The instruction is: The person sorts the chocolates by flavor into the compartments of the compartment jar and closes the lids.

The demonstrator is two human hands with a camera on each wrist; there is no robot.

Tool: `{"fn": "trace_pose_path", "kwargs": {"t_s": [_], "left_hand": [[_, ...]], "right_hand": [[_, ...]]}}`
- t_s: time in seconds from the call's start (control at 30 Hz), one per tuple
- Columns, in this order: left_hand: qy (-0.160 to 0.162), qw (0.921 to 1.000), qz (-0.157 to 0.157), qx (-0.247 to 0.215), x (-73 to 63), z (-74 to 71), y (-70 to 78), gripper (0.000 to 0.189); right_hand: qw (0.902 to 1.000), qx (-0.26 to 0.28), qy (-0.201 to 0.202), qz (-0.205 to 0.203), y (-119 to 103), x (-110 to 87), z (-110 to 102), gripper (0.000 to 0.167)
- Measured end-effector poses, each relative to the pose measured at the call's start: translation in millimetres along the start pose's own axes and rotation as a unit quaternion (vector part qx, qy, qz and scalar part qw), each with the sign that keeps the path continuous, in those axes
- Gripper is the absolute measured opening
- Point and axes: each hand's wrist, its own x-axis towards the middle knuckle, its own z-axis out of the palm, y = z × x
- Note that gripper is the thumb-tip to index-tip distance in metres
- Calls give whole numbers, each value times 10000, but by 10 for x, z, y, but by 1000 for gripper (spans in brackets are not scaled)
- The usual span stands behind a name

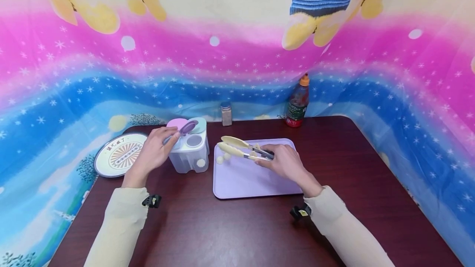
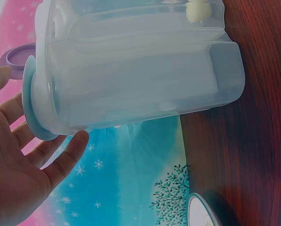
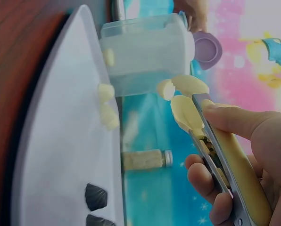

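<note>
A clear container [image 1: 188, 160] with several round lids stands left of a lavender tray [image 1: 252, 188]. My left hand [image 1: 154, 151] holds its raised purple lid [image 1: 188, 127] by the edge, which uncovers one round opening [image 1: 194, 140]. In the left wrist view, fingers spread beside the blue-green lid [image 2: 34, 103]. A pale piece [image 2: 198, 10] shows low in the container. My right hand [image 1: 285, 162] grips tongs [image 3: 235, 169] with cream tips over the tray. At the tips sits a small pale piece [image 3: 166, 89]. More pale pieces [image 3: 108, 115] and black pieces [image 3: 96, 197] lie on the tray.
A patterned plate [image 1: 120, 155] lies at the table's left edge. Along the back stand a small spice jar [image 1: 226, 115] and a red sauce bottle [image 1: 297, 106] with an orange cap. A printed cloth [image 1: 237, 65] hangs behind and around the dark wooden table [image 1: 208, 230].
</note>
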Motion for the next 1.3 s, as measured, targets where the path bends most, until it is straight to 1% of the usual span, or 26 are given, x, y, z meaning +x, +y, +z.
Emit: {"fn": "trace_pose_path", "kwargs": {"t_s": [0.23, 0.47, 0.57, 0.9, 1.1, 1.3], "left_hand": [[-8, 10000, -33, -18, 1, 6, -6, 56], [-23, 10000, -56, 7, 4, 6, -6, 57], [-10, 10000, -48, -7, 6, 8, -7, 56], [2, 10000, -27, -55, 1, 9, -7, 56], [-2, 10000, -42, -49, -2, 9, -6, 56], [15, 10000, -11, -46, 1, 7, 1, 56]], "right_hand": [[9988, 4, 310, -388, -130, 46, -78, 52], [9993, 250, 90, -262, -295, 92, -143, 54], [9991, 314, 98, -269, -364, 115, -149, 55], [9976, 390, 285, -499, -535, 206, -89, 53], [9978, 375, 225, -505, -610, 245, -14, 53], [9984, 249, 108, -495, -682, 258, 54, 53]]}}
